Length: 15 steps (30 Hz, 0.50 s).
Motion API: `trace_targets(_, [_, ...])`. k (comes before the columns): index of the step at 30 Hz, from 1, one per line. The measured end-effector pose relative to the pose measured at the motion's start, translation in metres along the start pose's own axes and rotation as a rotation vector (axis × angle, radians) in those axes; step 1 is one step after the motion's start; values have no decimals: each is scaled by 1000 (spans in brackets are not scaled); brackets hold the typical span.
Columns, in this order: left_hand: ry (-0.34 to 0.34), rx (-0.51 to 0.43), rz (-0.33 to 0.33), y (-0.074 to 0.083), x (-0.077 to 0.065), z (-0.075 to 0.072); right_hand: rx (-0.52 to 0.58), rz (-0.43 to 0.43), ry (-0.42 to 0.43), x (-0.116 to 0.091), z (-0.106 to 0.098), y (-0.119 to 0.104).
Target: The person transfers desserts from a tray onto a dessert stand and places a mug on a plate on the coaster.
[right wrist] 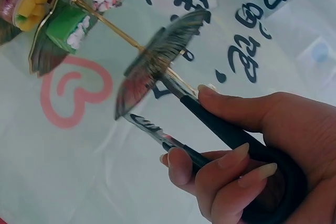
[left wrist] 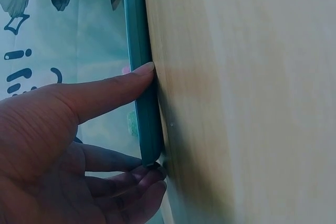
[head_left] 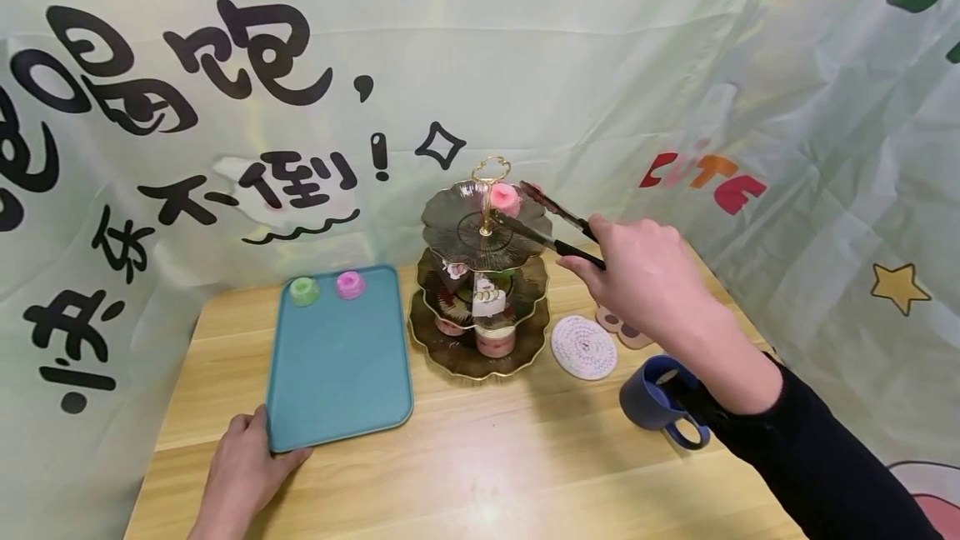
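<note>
Nearest, at the lower left of the frame, the left hand (head_left: 243,465) has its grip on the near left corner of the blue tray (head_left: 341,357), thumb along the near edge and fingers bent about the side. The tray lies flat on the table (head_left: 487,457), its long axis running up the picture.

Right of centre, the right hand (head_left: 648,273) reaches in from the lower right, above the blue mug (head_left: 641,398). Its grip is closed round the dark handles of the tongs (head_left: 581,257), with the thumb along one handle and bent fingers at the other. The tongs' long axis points to the upper left, and their two arms are spread.

Beyond, at the ends of those arms, the pink dessert (head_left: 504,199) sits on the top tier of the stand (head_left: 450,215), just right of the gold post (head_left: 487,211). It lies to the upper left of the right hand, between the tong tips, one on its near side and one to its right. Squat and round, it shows no clear long axis. I cannot tell whether either tip touches it. The right hand is much the nearer; the left is well apart, across the tray, whose far end holds the green piece (head_left: 303,291) and the purple piece (head_left: 350,284).
</note>
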<state>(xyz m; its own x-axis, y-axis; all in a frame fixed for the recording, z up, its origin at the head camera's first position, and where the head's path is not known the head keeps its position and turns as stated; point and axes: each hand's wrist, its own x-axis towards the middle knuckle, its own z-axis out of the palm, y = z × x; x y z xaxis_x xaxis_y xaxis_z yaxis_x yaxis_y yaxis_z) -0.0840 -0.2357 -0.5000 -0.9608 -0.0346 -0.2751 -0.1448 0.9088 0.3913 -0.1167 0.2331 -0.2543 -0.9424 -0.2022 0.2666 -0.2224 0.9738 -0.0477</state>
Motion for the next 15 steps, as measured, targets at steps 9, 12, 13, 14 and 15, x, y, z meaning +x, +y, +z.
trace_targets(9, [8, -2, 19, 0, 0, 0, 29, 1, 92, -49, -24, 5])
trace_targets(12, [14, 2, 22, 0, 0, -1, 57, -11, 133, -67, -30, 0])
trace_targets(13, [12, 2, 21, 0, 0, -1, 67, -21, 146, -72, -31, -2])
trace_targets(14, [11, 0, 18, 0, 0, -1, 77, -38, 163, -77, -32, -5])
trace_targets(15, [10, -1, 17, 0, 0, -1, 88, -56, 182, -81, -32, -8])
